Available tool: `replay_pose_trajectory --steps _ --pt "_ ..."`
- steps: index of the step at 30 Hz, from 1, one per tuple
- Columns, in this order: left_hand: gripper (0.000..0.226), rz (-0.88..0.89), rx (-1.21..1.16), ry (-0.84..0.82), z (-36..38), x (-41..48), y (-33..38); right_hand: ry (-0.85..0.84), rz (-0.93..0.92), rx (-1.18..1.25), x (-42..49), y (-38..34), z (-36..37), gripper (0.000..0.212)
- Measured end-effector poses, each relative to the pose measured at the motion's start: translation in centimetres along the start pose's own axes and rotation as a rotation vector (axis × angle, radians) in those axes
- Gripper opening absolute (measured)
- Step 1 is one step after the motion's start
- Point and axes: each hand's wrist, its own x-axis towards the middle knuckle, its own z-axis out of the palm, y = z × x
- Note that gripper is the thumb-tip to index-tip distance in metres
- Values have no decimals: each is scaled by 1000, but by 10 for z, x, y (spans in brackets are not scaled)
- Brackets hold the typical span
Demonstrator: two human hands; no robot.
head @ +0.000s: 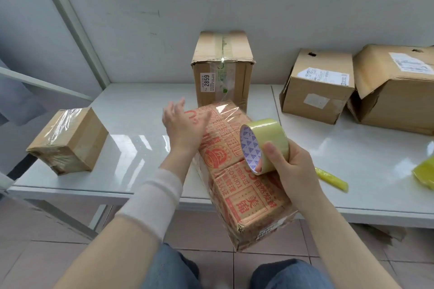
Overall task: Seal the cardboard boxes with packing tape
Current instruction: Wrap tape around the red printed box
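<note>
The head view is the only feed I have. The printed box (237, 185), brown card with red lettering, lies slantwise in the middle. Its far end rests on the white table (131, 124), and its near end juts past the table's front edge, above the person's knees. Glossy clear tape runs over its far end and down its left side.

The left hand (185, 124) is at the box's far left edge, fingers straight and spread, grasping nothing. It is blurred, so I cannot tell whether the palm presses the tape or only hangs just over it. A pale sleeve (152, 199) covers that forearm.

The right hand (293, 169) grips the tape roll (270, 138), with the thumb curled over the yellowish outer winding and a fingertip showing inside the core. The roll stands on edge just above the box's right side, its core facing left. Whether a strip runs from roll to box I cannot make out.

A small box (68, 141), wrapped in clear tape, sits well apart near the table's left front corner. A tall box (223, 70) stands upright just behind the printed box, near the wall (258, 7). It is taped along its top seam and carries a label reading 2859. To the right a third box (317, 87) and a big box (399, 91) sit side by side, each with a white label. A yellow strip (331, 179) lies on the table just right of the right hand, and a yellow scrap (425, 173) lies at the frame's right edge.
</note>
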Motion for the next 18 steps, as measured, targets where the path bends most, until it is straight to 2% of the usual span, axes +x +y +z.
replay_pose_trajectory --steps 2,4,5,7,9,14,18 --pt "96 243 37 -236 -16 -52 8 22 -33 -4 0 2 -1 31" --pt "118 359 75 -518 -28 -109 11 40 -73 -3 0 3 -1 29" --pt "122 433 175 -576 -29 -129 6 45 -90 -5 0 4 0 28" --pt "124 570 375 -569 -24 -143 -8 55 -112 -16 1 5 1 26" --pt "117 639 405 -516 -20 -135 -17 65 -117 -33 4 4 2 24" --pt "113 600 372 -609 -26 -93 -21 33 -79 -41 24 3 10 15" --pt "111 551 458 -691 -34 -83 -12 -186 -62 -107 31 0 11 13"
